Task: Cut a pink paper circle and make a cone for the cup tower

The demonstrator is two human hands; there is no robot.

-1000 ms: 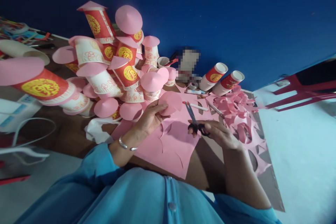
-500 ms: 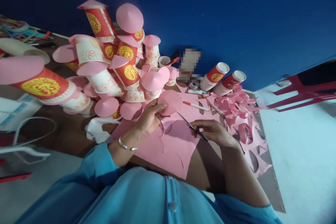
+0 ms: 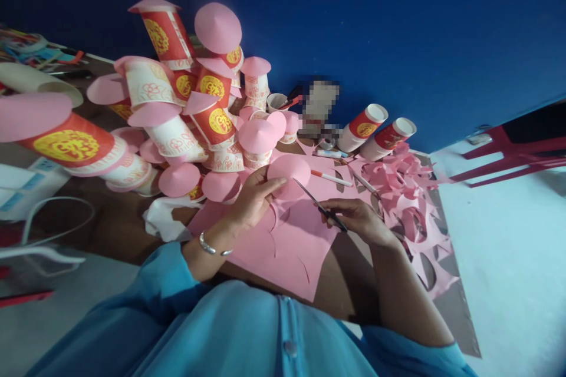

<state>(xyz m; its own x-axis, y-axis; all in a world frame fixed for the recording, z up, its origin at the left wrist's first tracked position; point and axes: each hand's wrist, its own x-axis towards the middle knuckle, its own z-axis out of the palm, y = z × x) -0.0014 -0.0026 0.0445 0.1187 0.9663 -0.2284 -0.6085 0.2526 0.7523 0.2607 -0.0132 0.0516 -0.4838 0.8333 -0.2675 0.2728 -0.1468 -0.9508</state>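
Pinched between the thumb and fingers of my left hand is a round pink paper disc. My right hand grips a pair of scissors by its dark handles. The blades point up and left, their tip lying over the disc near its middle. Whether the blades are parted I cannot tell. Below both hands a pink paper sheet with curved lines or cuts lies on the brown table. A pen with a red cap rests on the paper beyond the scissors.
Stacked paper cups with pink cone tops crowd the left and back. Two cup stacks lean by the blue wall. Pink paper scraps cover the right side. A white crumpled piece lies left; a red chair stands right.
The scissors have moved slightly up and left, so their tip now overlaps the disc instead of touching its lower edge. The disc has shifted a little to the right in my left hand.
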